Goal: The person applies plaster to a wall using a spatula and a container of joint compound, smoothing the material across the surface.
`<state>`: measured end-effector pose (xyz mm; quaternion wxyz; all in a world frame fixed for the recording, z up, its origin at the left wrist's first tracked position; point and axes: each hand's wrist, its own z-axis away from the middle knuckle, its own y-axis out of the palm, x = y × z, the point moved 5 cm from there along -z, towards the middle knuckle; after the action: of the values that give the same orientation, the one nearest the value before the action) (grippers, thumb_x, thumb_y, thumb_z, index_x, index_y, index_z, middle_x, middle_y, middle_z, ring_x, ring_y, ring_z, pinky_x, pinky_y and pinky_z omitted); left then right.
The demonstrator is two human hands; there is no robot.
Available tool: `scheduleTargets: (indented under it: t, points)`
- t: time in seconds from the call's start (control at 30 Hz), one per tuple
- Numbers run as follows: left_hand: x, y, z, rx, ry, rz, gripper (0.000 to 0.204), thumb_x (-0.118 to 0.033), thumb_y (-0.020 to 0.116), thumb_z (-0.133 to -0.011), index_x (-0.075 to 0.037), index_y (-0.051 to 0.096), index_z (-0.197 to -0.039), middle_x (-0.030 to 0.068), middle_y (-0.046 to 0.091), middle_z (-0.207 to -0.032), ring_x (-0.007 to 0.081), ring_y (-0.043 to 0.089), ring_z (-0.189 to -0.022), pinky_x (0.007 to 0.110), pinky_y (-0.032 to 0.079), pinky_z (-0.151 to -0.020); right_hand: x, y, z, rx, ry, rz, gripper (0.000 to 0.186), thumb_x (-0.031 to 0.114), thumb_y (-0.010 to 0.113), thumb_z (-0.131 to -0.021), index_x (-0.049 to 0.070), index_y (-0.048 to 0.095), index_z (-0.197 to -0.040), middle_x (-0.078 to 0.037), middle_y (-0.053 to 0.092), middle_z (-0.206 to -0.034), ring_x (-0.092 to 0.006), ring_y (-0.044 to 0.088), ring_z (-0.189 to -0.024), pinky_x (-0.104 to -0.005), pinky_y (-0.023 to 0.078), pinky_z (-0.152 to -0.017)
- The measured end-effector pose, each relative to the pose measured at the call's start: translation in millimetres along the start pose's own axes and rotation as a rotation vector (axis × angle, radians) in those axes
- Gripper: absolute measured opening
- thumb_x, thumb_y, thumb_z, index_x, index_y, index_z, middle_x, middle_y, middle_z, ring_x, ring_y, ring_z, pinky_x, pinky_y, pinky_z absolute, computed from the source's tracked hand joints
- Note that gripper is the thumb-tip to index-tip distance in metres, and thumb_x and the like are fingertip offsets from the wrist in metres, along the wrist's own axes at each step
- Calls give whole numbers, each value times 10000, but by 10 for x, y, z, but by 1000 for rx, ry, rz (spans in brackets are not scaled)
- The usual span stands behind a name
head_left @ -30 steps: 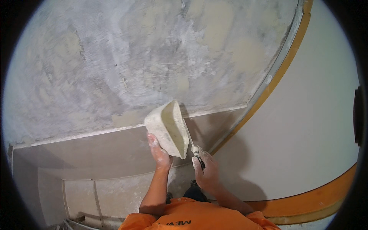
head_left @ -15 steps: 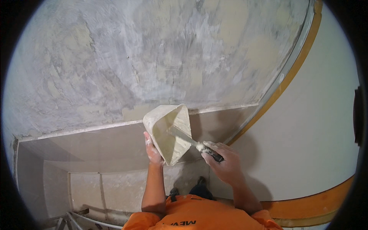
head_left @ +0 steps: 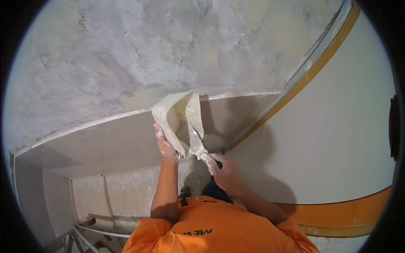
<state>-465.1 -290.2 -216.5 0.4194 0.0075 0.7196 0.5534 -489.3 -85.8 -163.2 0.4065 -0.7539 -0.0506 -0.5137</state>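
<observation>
Putty knife [head_left: 195, 142] swung steeper inside tub [head_left: 166, 117], right hand [head_left: 226, 172] gripping its handle, left hand [head_left: 165, 146] clasping tub; far wall [head_left: 168, 46] unevenly coated, grey patches [head_left: 101, 63] remaining.

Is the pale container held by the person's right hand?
No, the left hand holds the pale container, while the right hand grips the putty knife.

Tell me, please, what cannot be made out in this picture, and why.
In the head view:
Some fingers of the left hand: hidden behind the pale tub.
Scraper handle: mostly covered by the right hand.
Legs: mostly hidden by the orange shirt.
Metal tubing, lower left: cut off by the lower edge.
Dark object, right: cut off by the black rim.
</observation>
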Motion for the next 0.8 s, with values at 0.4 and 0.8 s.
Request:
scheduleTargets:
  t: [0.4,0.8]
  points:
    - [77,-53,-43,-22,58,9,664,-563,307,-1039,-47,398,-1448,142,501,-1375,269,504,-1235,405,409,-1049,61,151,3,504,750,-1268,300,291,505,-1018,8,602,-1034,-50,513,-650,-77,359,-451,-221,231,-378]
    - [-91,229,70,67,-124,91,777,-639,304,-1005,-58,279,-1521,160,413,-1480,315,459,-1317,441,401,-1088,298,-361,-251,-164,-60,-176,283,252,575,-980,1,582,-1113,-96,603,-845,-241,580,-698,-350,468,-645]
